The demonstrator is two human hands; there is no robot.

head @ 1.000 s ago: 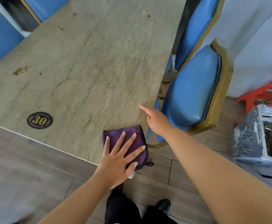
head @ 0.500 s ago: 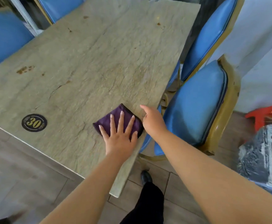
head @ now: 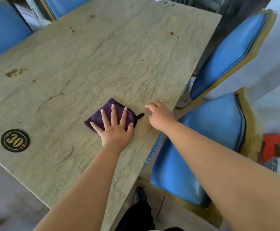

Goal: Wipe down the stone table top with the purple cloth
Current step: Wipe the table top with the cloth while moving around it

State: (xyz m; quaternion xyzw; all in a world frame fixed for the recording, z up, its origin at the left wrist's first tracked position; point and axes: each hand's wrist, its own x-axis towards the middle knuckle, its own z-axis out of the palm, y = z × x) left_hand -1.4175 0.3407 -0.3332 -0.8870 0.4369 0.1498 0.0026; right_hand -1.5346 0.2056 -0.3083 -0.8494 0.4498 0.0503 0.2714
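Note:
A folded purple cloth (head: pixel 106 112) lies on the beige stone table top (head: pixel 119 55), near its right edge. My left hand (head: pixel 116 129) presses flat on the cloth with the fingers spread, covering its near half. My right hand (head: pixel 159 115) sits just right of the cloth at the table's edge, fingers loosely apart and holding nothing. A small dark tab of the cloth sticks out toward the right hand.
A round black badge marked 30 (head: pixel 15 140) sits at the near left of the table. Brown stains (head: pixel 14 72) mark the left side and the far right (head: pixel 173 35). Blue padded chairs (head: pixel 202 147) (head: pixel 227 52) stand along the right edge, another (head: pixel 1 30) at the left.
My left hand has slid the cloth away from the near corner, further onto the table. My right hand has moved along with it beside the edge.

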